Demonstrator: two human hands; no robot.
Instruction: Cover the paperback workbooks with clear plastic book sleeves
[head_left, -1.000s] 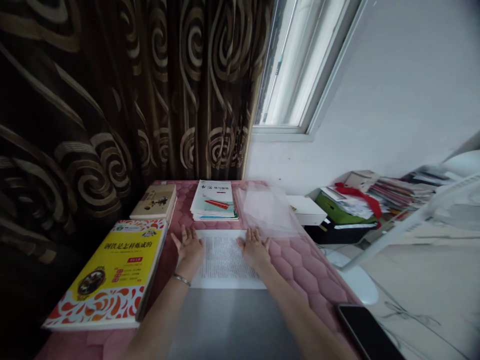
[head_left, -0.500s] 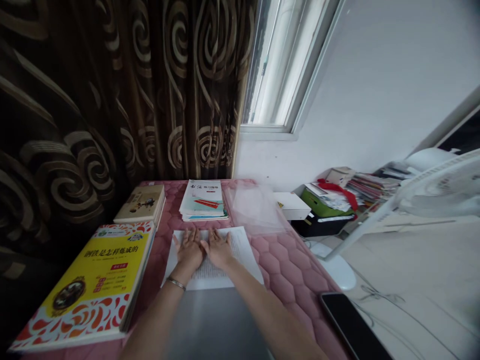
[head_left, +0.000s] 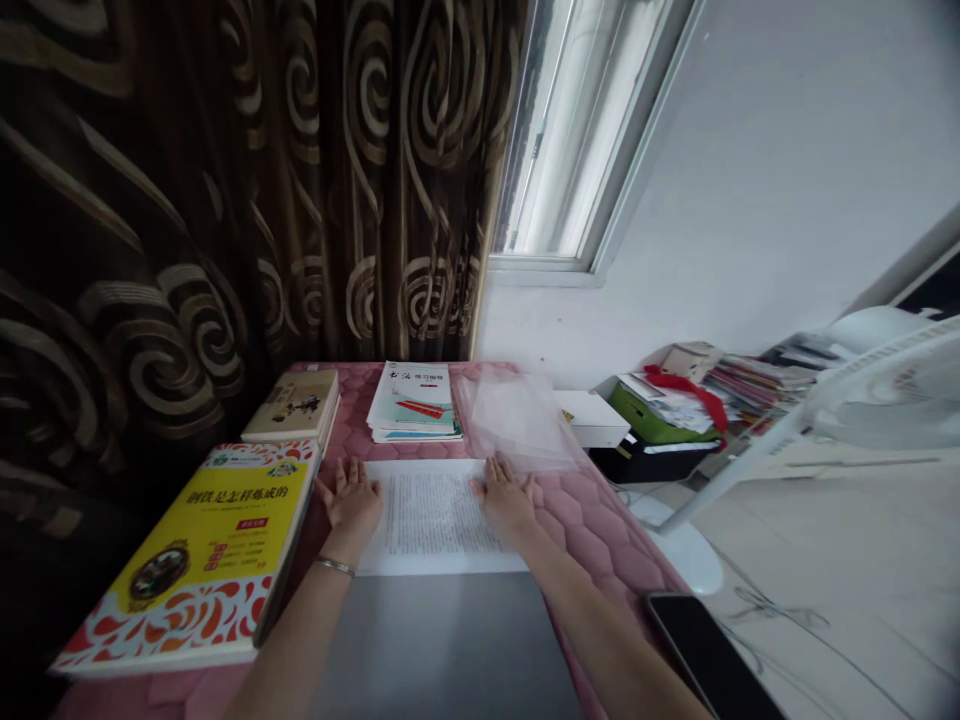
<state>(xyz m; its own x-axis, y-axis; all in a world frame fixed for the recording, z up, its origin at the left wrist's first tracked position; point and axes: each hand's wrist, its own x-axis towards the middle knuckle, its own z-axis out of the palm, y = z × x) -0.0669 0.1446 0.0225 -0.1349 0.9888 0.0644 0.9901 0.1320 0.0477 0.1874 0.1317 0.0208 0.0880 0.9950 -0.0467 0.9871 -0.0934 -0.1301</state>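
A white sheet of paper [head_left: 435, 510], covered in printed lines, lies flat in front of me. My left hand [head_left: 355, 512] rests with fingers spread on its left edge; a silver bracelet circles that wrist. On the right edge lies my right hand [head_left: 505, 505], palm down, its fingers stretched forward. Neither hand grips anything. Nearer to me, a flat grey panel [head_left: 450, 645] borders the paper's lower edge, between my forearms.
Left stand a yellow book [head_left: 240, 510] and a tan book [head_left: 294, 405]. Beyond the paper are stacked booklets [head_left: 417, 400] and clear plastic sleeves [head_left: 517, 415]. A black phone [head_left: 705, 650] lies at the pink quilted cover's [head_left: 592, 530] right edge. A white fan [head_left: 720, 460] stands beyond.
My hands have slid apart from the middle of the paper out to its left and right edges, uncovering the print. The view has shifted slightly.
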